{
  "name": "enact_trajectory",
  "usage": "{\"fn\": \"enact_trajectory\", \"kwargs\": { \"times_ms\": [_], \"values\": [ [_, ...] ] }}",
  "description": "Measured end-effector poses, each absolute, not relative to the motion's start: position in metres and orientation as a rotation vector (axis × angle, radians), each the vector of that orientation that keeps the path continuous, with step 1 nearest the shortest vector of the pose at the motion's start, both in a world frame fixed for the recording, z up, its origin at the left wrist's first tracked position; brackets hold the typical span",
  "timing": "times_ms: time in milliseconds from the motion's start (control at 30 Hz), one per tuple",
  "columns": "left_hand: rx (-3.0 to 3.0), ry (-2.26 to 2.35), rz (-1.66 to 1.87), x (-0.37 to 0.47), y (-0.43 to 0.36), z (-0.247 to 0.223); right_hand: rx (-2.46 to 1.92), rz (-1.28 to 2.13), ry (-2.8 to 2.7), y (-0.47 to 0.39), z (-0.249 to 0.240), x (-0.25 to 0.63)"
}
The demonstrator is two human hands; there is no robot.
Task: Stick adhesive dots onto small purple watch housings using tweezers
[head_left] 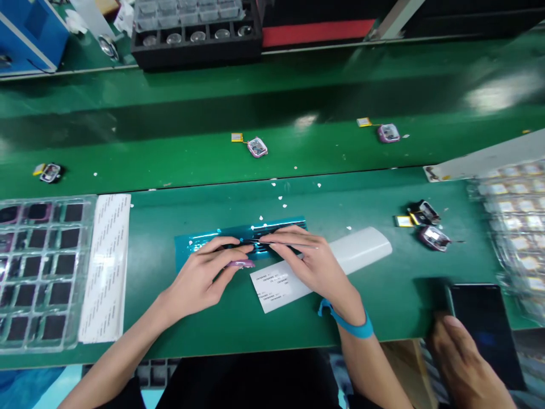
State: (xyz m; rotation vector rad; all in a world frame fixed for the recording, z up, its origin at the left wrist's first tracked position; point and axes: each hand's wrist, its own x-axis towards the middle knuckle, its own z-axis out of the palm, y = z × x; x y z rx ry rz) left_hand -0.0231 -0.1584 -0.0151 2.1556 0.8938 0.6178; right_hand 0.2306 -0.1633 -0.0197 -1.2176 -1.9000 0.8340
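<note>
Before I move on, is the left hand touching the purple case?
Touching: the head view shows the left hand pinching the purple case, no gap between them.

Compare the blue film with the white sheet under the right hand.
The film is blue, the sheet white. The sheet bears dark lettering; the film shows none. The film lies mostly farther away than the sheet. Both rest on the green table, partly covered by the right hand.
</note>
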Motion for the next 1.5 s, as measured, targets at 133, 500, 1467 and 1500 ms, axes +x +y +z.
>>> {"fn": "enact_trajectory", "kwargs": {
  "times_ms": [133, 500, 1467, 1500],
  "values": [
    [2.296, 0.921, 0.544, -0.017, -0.163, -0.025, -1.168, 0.746, -1.953, -0.165, -0.028, 0.230],
    [2.174, 0.805, 0.574, -0.016, -0.161, -0.008, -0.986, 0.173, -1.979, -0.152, 0.005, 0.226],
    [0.499, 1.265, 1.152, -0.004, -0.150, 0.007, -0.772, 0.057, -2.303, -0.161, 0.011, 0.195],
    [0.509, 1.271, 1.150, -0.004, -0.150, 0.008, -0.775, 0.045, -2.309, -0.161, 0.011, 0.195]
  ]
}}
